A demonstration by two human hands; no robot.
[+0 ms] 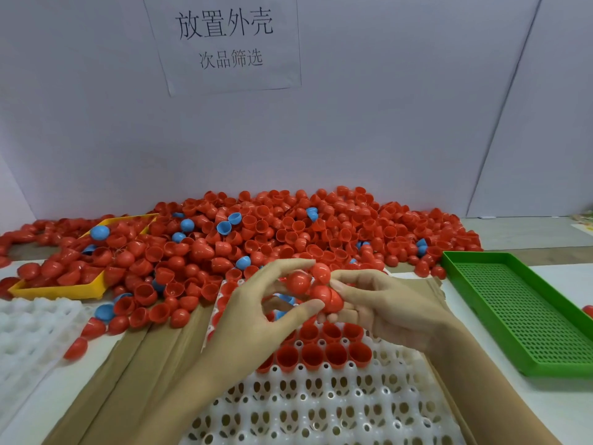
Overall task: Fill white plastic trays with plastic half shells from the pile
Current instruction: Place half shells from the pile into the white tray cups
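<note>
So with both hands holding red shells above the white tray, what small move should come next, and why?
Probably lower the left hand and set its red shell into an open cup of the white tray. The far rows already hold shells open side up, the near cups are empty, and the right hand has more shells ready.

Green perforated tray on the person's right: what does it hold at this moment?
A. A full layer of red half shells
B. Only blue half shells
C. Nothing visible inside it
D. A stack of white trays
C: the green perforated tray shows only its bare mesh floor, while red shells sit in the white tray under the hands and in the pile behind.
</note>
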